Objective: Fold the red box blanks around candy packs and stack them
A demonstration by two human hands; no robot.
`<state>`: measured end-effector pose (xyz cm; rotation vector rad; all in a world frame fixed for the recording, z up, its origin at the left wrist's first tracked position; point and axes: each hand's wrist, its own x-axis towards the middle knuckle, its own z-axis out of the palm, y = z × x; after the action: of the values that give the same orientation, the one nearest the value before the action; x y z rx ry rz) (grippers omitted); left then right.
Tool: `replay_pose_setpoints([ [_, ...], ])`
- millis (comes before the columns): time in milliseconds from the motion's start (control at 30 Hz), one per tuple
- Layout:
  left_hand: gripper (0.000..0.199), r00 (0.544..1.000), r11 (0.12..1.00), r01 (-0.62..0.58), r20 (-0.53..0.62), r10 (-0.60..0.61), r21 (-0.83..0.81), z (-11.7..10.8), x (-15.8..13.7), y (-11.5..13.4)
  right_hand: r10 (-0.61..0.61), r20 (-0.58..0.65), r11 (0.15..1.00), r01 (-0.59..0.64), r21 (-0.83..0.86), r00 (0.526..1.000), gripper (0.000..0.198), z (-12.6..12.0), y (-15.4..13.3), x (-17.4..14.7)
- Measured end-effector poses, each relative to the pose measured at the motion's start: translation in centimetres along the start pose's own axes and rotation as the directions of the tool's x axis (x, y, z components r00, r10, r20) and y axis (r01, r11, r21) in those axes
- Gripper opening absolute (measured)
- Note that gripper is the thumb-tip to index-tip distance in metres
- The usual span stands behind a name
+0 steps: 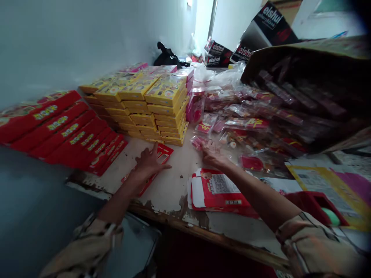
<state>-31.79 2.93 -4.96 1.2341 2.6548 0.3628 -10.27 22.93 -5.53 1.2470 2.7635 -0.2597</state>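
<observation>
Fingers spread wide, my left hand is unclenched above a flat red box that lies aslant near the front edge of the bench. The hand and wrist cover the middle of that box, and I cannot tell whether my palm presses on it. My right hand reaches across to a small pink packet, its fingertips right at the wrapping; blur keeps me from telling whether they grasp the packet or only touch it.

Under my right forearm lie flattened red cartons, one on another, the printed panel facing up. Beyond my left hand stands a stack of yellow boxes, several layers high, with pink ones behind. Farther left, red boxes are piled in a leaning stack beside the wall.

Past my right hand spreads a heap of clear plastic packets holding red, pink and brown pieces, reaching up to a cardboard box tipped open toward me, with more packets inside. Near my right sleeve sits a red tape dispenser with a pale green roll, just beside a yellow printed card. At the back rest black boxes lettered "eishui".
</observation>
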Motion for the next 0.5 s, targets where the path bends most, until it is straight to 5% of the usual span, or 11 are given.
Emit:
replay_pose_setpoints([
  [67, 0.131, 0.993, 0.996, 0.091, 0.07, -0.09, -0.009, 0.6, 1.8, 1.0, -0.05, -0.044, 0.999, 0.05, 0.004, 0.998, 0.048, -1.0, 0.7, -1.0],
  [133, 0.136, 0.996, 0.992, 0.056, 0.072, -0.048, -0.111, 0.3, 2.2, 0.4, -0.082, -0.085, 0.996, 0.084, 0.016, 0.993, 0.036, -2.8, 1.5, -2.1],
  [267, 0.139, 0.947, 0.822, -0.294, -0.032, 0.32, -0.488, -2.9, -0.6, -2.0, -0.117, -0.24, 0.974, 0.159, 0.163, 0.964, 0.044, -7.8, 2.5, -5.9],
  [367, 0.142, 0.848, 0.629, -0.473, -0.127, 0.514, -0.617, -4.7, -4.2, -1.6, -0.19, -0.294, 0.732, 0.334, 0.593, 0.937, 0.06, -11.0, 2.6, -10.9],
  [433, 0.145, 0.813, 0.59, -0.531, -0.168, 0.558, -0.608, -4.9, -6.3, -0.4, -0.256, -0.249, 0.521, 0.351, 0.778, 0.934, 0.059, -12.0, 2.4, -14.7],
  [500, 0.146, 0.775, 0.572, -0.592, -0.204, 0.598, -0.568, -4.3, -7.8, 1.2, -0.282, -0.211, 0.447, 0.323, 0.835, 0.936, 0.06, -11.9, 2.0, -18.5],
])
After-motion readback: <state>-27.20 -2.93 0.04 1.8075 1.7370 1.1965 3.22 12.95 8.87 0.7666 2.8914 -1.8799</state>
